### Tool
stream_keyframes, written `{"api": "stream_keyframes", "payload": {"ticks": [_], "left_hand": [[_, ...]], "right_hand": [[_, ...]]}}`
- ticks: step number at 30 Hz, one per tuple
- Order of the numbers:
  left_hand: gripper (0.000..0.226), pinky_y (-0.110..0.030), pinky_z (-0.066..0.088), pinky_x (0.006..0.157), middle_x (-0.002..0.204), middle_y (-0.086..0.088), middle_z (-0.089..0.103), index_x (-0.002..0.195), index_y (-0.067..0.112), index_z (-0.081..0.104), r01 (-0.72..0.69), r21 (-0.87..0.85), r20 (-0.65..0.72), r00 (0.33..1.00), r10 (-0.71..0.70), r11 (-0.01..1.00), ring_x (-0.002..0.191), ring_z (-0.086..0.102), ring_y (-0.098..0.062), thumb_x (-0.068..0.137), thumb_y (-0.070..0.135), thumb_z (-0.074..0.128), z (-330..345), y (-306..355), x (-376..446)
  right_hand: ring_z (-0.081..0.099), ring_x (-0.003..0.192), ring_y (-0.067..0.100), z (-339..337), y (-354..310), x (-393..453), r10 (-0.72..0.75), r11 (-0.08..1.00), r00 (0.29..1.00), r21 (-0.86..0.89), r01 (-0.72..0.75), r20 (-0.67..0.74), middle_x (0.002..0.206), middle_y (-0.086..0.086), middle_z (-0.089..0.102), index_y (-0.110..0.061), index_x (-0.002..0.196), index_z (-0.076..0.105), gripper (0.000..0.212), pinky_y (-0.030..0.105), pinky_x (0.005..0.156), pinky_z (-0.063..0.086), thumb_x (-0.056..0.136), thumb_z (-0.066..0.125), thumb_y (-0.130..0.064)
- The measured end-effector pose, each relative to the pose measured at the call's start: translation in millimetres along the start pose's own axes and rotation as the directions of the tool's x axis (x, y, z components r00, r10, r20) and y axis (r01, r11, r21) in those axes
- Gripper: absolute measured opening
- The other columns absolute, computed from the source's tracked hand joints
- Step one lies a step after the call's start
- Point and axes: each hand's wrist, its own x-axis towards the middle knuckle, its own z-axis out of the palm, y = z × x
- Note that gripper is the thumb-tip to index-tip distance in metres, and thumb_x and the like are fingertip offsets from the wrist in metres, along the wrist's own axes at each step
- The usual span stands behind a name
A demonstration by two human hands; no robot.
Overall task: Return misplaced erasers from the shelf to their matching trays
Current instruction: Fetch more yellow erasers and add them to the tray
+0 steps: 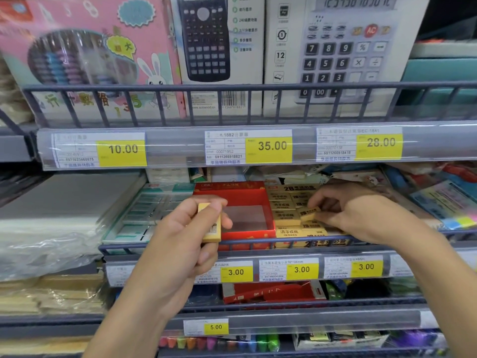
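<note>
At mid-frame, the left hand [196, 228] holds a yellow eraser [212, 223] upright, fingers closed around it, in front of the red tray [247, 233]. To its right, the right hand [348, 213] pinches a second yellow eraser [308, 213] over the yellow tray [294, 244] packed with matching erasers, on the wire-fronted shelf [160, 246].

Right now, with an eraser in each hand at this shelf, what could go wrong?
1. The right hand pinches a yellow eraser by its end above the packed yellow tray; it might slip or knock neighbours askew.
2. The left hand holds a yellow eraser in front of the empty red tray; dropped there, it would likely be mismatched.
</note>
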Motion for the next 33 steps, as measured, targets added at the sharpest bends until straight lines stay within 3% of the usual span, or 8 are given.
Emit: {"api": "stream_keyframes", "payload": {"ticks": [4, 9, 11, 14, 18, 22, 28, 33], "left_hand": [[0.025, -0.017, 0.026, 0.035, 0.090, -0.005, 0.072, 0.102, 0.020, 0.077, 0.021, -0.023, 0.033, 0.999, -0.020, 1.000, 0.042, 0.031, -0.008, 0.086, 0.036, 0.068, 3, -1, 0], [0.021, -0.018, 0.024, 0.034, 0.083, 0.001, 0.065, 0.105, 0.018, 0.077, 0.047, -0.027, 0.059, 0.997, -0.045, 0.999, 0.042, 0.032, -0.008, 0.096, 0.030, 0.063, 6, -3, -2], [0.022, -0.018, 0.024, 0.034, 0.083, 0.002, 0.066, 0.104, 0.020, 0.078, 0.037, -0.023, 0.062, 0.997, -0.035, 0.999, 0.041, 0.033, -0.008, 0.091, 0.033, 0.066, 9, -3, -3], [0.029, -0.016, 0.023, 0.033, 0.088, -0.001, 0.073, 0.101, 0.022, 0.079, 0.004, -0.028, 0.051, 0.999, -0.002, 1.000, 0.039, 0.034, -0.007, 0.078, 0.039, 0.074, 12, -2, -3], [0.032, -0.013, 0.022, 0.033, 0.084, -0.009, 0.068, 0.100, 0.015, 0.075, 0.003, -0.077, 0.068, 0.998, 0.003, 0.997, 0.037, 0.031, -0.006, 0.077, 0.037, 0.077, 12, -5, -4], [0.021, -0.014, 0.023, 0.032, 0.071, -0.009, 0.061, 0.093, 0.017, 0.077, 0.035, -0.068, 0.151, 0.988, -0.024, 0.997, 0.037, 0.031, -0.006, 0.083, 0.034, 0.072, 11, -6, -8], [0.064, -0.017, 0.019, 0.032, 0.045, -0.001, 0.034, 0.104, 0.015, 0.078, 0.064, 0.044, 0.108, 0.992, -0.068, 0.997, 0.033, 0.020, -0.009, 0.087, 0.071, 0.053, 1, 0, -13], [0.036, -0.017, 0.022, 0.036, 0.047, 0.003, 0.040, 0.098, 0.021, 0.077, -0.107, 0.092, 0.062, 0.993, 0.102, 0.990, 0.036, 0.023, -0.010, 0.083, 0.053, 0.070, -3, 4, -13]], "right_hand": [[0.061, 0.088, 0.006, 3, -3, -1, -0.016, 0.999, 1.000, -0.038, 0.015, -0.015, 0.101, -0.018, 0.062, -0.051, 0.085, 0.061, 0.015, 0.031, 0.084, 0.054, 0.087, 0.073, -0.041], [0.056, 0.084, -0.001, 2, -19, -16, -0.103, 0.987, 0.983, -0.141, 0.082, -0.151, 0.097, -0.025, 0.055, -0.044, 0.108, 0.069, 0.017, 0.015, 0.070, 0.044, 0.092, 0.063, -0.044], [0.060, 0.078, -0.006, 4, -40, -29, -0.171, 0.982, 0.945, 0.027, 0.185, -0.279, 0.079, -0.027, 0.062, -0.042, 0.107, 0.071, 0.017, 0.007, 0.062, 0.041, 0.091, 0.064, -0.042], [0.064, 0.092, 0.007, 13, -77, -49, -0.343, 0.845, 0.879, 0.301, 0.443, -0.332, 0.098, -0.019, 0.065, -0.039, 0.112, 0.070, 0.023, 0.013, 0.073, 0.049, 0.089, 0.069, -0.033], [0.059, 0.102, 0.012, 26, -101, -53, -0.519, 0.717, 0.798, 0.351, 0.602, -0.308, 0.123, -0.009, 0.051, -0.028, 0.131, 0.062, 0.044, 0.017, 0.075, 0.050, 0.091, 0.073, -0.014], [0.057, 0.100, 0.010, 30, -109, -44, -0.557, 0.691, 0.765, 0.331, 0.643, -0.323, 0.119, -0.008, 0.053, -0.023, 0.129, 0.065, 0.043, 0.013, 0.079, 0.044, 0.091, 0.070, -0.004], [0.064, 0.086, 0.016, 27, -111, -42, -0.414, 0.697, 0.848, 0.484, 0.530, -0.332, 0.096, -0.013, 0.067, -0.031, 0.117, 0.067, 0.032, 0.022, 0.070, 0.051, 0.087, 0.077, -0.027], [0.065, 0.079, 0.014, 25, -111, -41, -0.326, 0.713, 0.898, 0.547, 0.439, -0.295, 0.093, -0.012, 0.070, -0.034, 0.104, 0.074, 0.016, 0.027, 0.067, 0.054, 0.088, 0.075, -0.030]]}}
